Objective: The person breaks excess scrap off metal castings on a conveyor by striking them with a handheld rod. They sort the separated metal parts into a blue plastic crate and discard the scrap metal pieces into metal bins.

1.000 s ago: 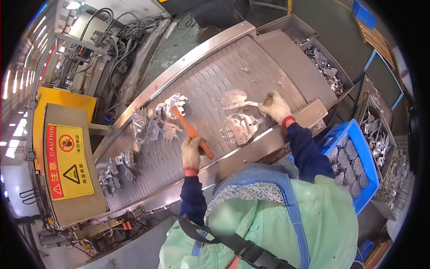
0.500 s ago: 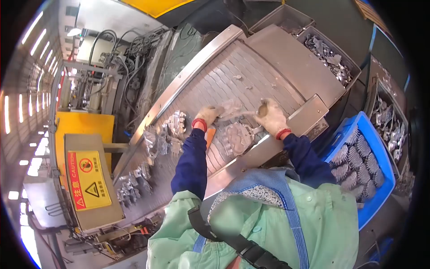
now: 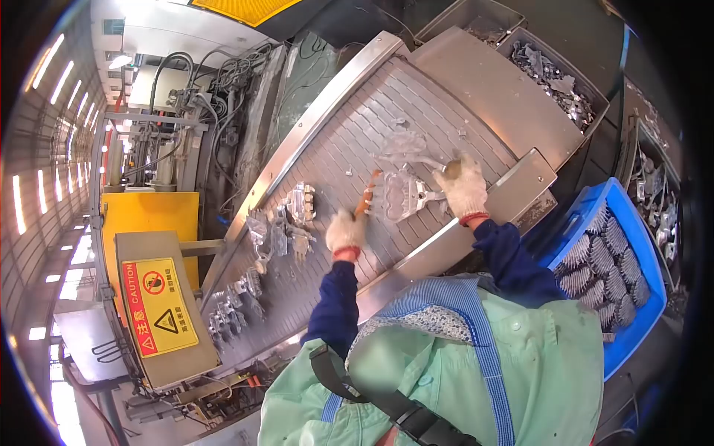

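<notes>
My left hand [image 3: 346,233], in a white glove, is closed around an orange bar-like tool [image 3: 367,195] that points up across the slatted conveyor belt [image 3: 327,160]. My right hand [image 3: 464,190], also gloved, is closed on the round stub end of a flat metal casting [image 3: 401,147], whose lobed part stretches left over the belt. Just below it lies a second shiny casting [image 3: 399,196], its narrow end near my right fingers. Left of my left hand are several silver castings [image 3: 300,204] on the belt.
A blue crate [image 3: 641,327] of ribbed metal parts stands at right. Metal bins [image 3: 599,123] with scrap pieces sit at upper right. A caution-labelled box [image 3: 165,312] and machinery border the left. Raised metal rails [image 3: 316,111] edge the belt.
My left hand has let go of the casting, moved down and taken hold of the orange tool. The casting, with my right hand on its stub, is now lower and farther up the belt.
</notes>
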Demonstrator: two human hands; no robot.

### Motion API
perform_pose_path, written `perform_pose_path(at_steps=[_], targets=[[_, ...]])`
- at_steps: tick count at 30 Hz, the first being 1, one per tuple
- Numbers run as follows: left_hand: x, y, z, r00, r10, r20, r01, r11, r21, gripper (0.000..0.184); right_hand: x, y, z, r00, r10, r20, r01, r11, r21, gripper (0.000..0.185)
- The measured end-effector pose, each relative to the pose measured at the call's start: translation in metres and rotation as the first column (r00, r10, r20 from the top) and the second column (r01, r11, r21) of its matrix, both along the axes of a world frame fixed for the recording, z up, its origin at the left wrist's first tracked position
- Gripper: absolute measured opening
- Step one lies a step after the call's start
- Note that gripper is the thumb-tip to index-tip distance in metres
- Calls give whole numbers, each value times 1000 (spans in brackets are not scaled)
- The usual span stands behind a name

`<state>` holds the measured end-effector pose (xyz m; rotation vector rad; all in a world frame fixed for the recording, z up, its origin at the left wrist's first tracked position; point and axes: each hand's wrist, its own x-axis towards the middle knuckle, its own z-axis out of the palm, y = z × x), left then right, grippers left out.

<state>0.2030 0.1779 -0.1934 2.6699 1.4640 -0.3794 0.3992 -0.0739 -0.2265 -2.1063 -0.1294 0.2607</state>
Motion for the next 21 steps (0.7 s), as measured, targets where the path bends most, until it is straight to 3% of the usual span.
perform_pose_path(at_steps=[1,6,9,10,13,14,16,17,19,21], targets=[[-20,-12,-4,987,-10,163,11,1000,-3,54,1,0,3,1000,-10,-9,9,1000,-16,75],[-60,-39,-9,918,136,371,-118,990,-71,39,-1,-3,12,999,-3,-37,3,1000,-22,79],[-66,-45,8,615,519,594,-161,820,-549,29,-6,-9,6,1000,-8,21,8,1000,27,81],[-75,-29,-15,530,518,671,-68,815,-575,25,-9,-10,6,1000,-9,26,8,999,33,81],[-54,-41,35,665,533,523,-5,703,-711,30,-22,-4,3,998,-46,43,46,999,16,81],[-41,-44,60,784,394,480,3,771,-637,29,-26,-3,2,997,-67,47,67,998,2,81],[-17,-39,96,883,35,468,117,949,-291,38,-30,-1,4,995,-73,61,74,997,-15,80],[-10,-42,108,785,-168,597,180,983,40,39,-31,0,6,994,-81,66,83,996,-21,79],[-1,-79,198,621,-44,782,120,992,-39,40,-34,1,7,991,-99,93,101,995,-22,78],[-19,-72,161,348,-85,934,188,982,19,41,-36,2,9,990,-109,92,112,993,-31,77]])
